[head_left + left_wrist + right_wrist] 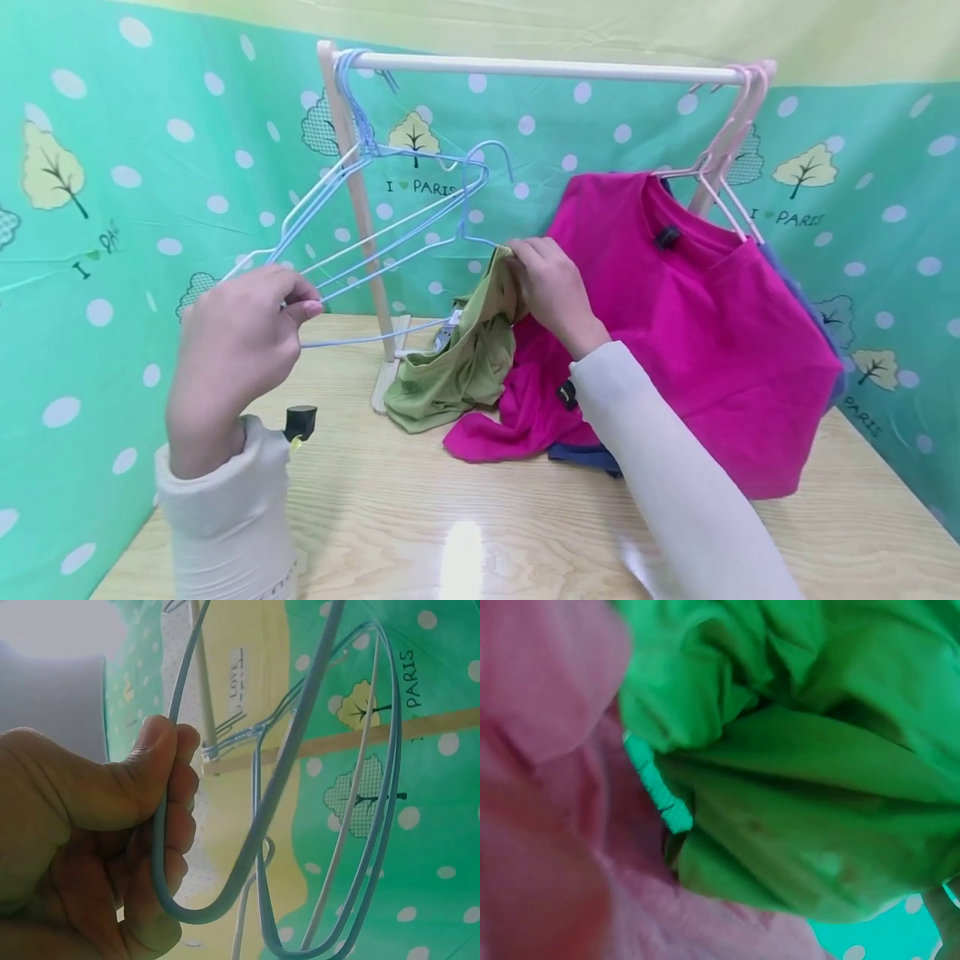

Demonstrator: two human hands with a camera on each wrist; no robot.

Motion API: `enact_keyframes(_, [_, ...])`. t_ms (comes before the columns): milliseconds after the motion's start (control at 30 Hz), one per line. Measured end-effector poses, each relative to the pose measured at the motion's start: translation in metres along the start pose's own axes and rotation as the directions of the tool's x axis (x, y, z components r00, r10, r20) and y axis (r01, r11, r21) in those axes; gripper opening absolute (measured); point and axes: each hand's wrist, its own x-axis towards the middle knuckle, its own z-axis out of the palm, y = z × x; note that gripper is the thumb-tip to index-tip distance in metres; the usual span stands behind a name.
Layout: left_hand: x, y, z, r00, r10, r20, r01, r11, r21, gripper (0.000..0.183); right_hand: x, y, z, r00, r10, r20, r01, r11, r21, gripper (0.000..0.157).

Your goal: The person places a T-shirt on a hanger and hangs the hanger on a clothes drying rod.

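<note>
My left hand grips one end of a light blue hanger, thumb against curled fingers. In the left wrist view the hanger's bent corner passes through that hand. The hanger's hook points up, off the rail. My right hand pinches the upper edge of an olive-green garment near the hanger's other end, which is hidden by cloth and fingers. Below that hand the garment hangs in folds down to the table. Its green folds fill much of the right wrist view.
A wooden rack stands at the back. Several blue hangers hang at its left end. At the right, pink hangers carry a magenta shirt, with blue cloth behind. More magenta cloth and navy cloth lie on the table.
</note>
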Motion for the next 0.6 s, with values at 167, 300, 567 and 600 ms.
enact_keyframes(167, [0.001,0.002,0.0,0.999,-0.008,0.05,0.008,1.0,0.008,0.004,-0.003,0.004,-0.001,0.999,0.025,0.038,-0.023,0.999,-0.045,0.017])
enact_keyframes(300, [0.004,0.009,0.006,0.996,0.015,0.086,-0.015,1.0,-0.003,0.005,0.001,-0.001,-0.001,1.0,0.016,-0.011,-0.017,1.0,-0.026,0.01])
enact_keyframes(567, [0.008,0.014,0.015,0.993,0.029,0.118,-0.025,0.999,-0.035,0.007,0.004,-0.01,-0.005,0.998,0.016,-0.059,-0.013,0.998,0.058,0.02])
enact_keyframes(600, [0.008,0.014,0.015,0.992,0.026,0.122,-0.022,0.999,-0.037,0.006,0.004,-0.01,-0.005,0.998,0.021,-0.055,-0.018,0.998,0.062,0.021])
